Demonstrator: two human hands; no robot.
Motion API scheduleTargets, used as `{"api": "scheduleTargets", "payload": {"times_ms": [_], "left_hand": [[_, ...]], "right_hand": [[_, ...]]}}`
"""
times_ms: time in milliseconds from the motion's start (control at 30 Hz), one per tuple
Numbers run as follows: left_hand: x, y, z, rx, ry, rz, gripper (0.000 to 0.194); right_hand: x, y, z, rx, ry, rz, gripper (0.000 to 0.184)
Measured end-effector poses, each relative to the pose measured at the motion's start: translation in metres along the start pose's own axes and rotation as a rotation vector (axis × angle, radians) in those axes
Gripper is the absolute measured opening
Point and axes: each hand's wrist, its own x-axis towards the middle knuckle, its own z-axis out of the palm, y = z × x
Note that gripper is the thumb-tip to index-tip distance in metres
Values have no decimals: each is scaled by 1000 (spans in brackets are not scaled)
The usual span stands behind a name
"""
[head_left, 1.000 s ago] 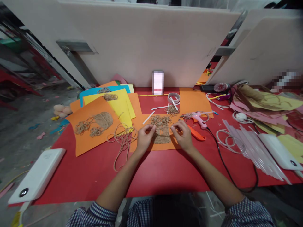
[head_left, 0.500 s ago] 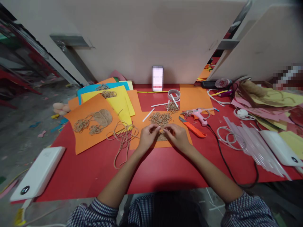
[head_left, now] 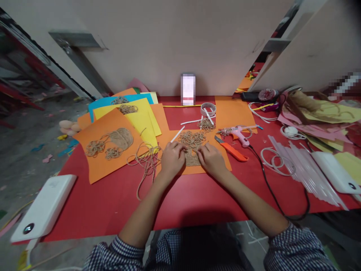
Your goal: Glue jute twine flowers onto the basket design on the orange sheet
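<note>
A jute twine piece (head_left: 192,161) lies on an orange sheet in front of me, its lower part a coiled block. Looped twine flowers (head_left: 192,139) join it at the top. My left hand (head_left: 173,160) has its fingertips pinched at the piece's left edge. On the opposite edge my right hand (head_left: 211,158) pinches with thumb and fingers curled together. Loose twine (head_left: 146,160) trails in loops left of my left hand. An orange utility knife (head_left: 232,151) and a pink glue gun (head_left: 239,136) lie beyond my right hand.
On the left, an orange sheet (head_left: 98,169) carries more twine shapes, with yellow and blue sheets behind. A phone (head_left: 188,89) stands against the white board. A tape roll (head_left: 208,109) sits near it. Clear plastic sticks (head_left: 304,173) and a white power bank (head_left: 335,172) lie right.
My hands have moved apart, from fingertips close together over the twine piece to its two sides. More of the coiled block shows between them. The view has shifted slightly.
</note>
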Motion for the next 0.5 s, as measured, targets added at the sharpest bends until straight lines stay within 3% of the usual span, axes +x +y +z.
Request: {"api": "scheduleTargets", "payload": {"times_ms": [267,500], "left_hand": [[-2,7,-1,66,-72,35,24],[-1,5,-1,77,-101,62,26]], "right_hand": [[4,-9,-2,-2,-62,47,17],[4,-8,3,170,-56,90,15]]}}
